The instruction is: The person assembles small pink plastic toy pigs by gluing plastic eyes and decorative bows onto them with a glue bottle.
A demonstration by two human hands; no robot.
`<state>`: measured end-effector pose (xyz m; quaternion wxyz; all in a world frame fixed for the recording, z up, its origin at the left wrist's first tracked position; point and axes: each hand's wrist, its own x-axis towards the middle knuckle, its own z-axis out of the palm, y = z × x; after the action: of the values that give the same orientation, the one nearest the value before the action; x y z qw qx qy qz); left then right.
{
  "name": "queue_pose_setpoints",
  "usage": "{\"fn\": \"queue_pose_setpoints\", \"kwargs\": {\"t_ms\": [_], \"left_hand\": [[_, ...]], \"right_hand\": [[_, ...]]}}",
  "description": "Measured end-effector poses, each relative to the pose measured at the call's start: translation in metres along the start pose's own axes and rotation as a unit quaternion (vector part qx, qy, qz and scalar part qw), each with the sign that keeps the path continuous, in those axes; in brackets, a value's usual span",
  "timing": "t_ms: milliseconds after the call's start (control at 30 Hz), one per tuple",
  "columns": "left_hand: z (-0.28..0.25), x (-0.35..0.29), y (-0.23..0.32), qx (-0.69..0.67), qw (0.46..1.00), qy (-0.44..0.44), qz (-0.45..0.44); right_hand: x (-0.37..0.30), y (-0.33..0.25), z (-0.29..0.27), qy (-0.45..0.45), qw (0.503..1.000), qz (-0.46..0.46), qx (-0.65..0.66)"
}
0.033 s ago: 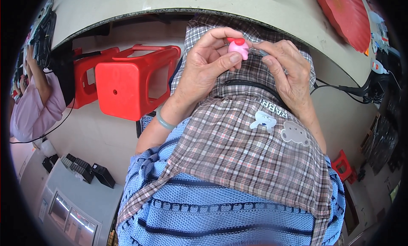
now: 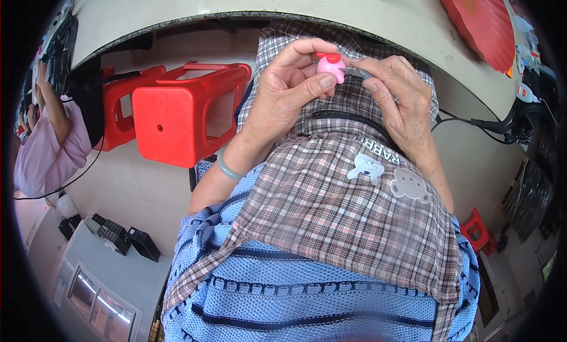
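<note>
In the left grip (image 2: 288, 93) sits a pink figurine (image 2: 330, 66).

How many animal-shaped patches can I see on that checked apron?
2. The white patch is on the checked apron's bib; the grey patch sits to its right, beside the right forearm. Others could be hidden in folds.

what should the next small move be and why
Probably a short, light stroke of the thin grey tool along the pink figure, since the tool's tip appears to meet the figure's right side, the right hand pinches the tool, and the left hand grips the figure.
</note>
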<state>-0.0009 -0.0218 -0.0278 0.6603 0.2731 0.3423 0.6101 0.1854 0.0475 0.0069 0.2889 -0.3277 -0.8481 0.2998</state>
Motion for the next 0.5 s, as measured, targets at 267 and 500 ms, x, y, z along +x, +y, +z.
{"fn": "queue_pose_setpoints", "kwargs": {"t_ms": [267, 500], "left_hand": [[-0.0004, -0.0011, 0.0010, 0.015, 1.000, 0.007, -0.016], [-0.0008, -0.0012, -0.0004, 0.029, 0.999, -0.003, -0.016]], "right_hand": [[-0.0013, -0.0018, 0.0007, 0.003, 0.999, -0.006, -0.040], [-0.0020, -0.0016, 0.0023, 0.014, 0.999, 0.008, -0.046]]}}
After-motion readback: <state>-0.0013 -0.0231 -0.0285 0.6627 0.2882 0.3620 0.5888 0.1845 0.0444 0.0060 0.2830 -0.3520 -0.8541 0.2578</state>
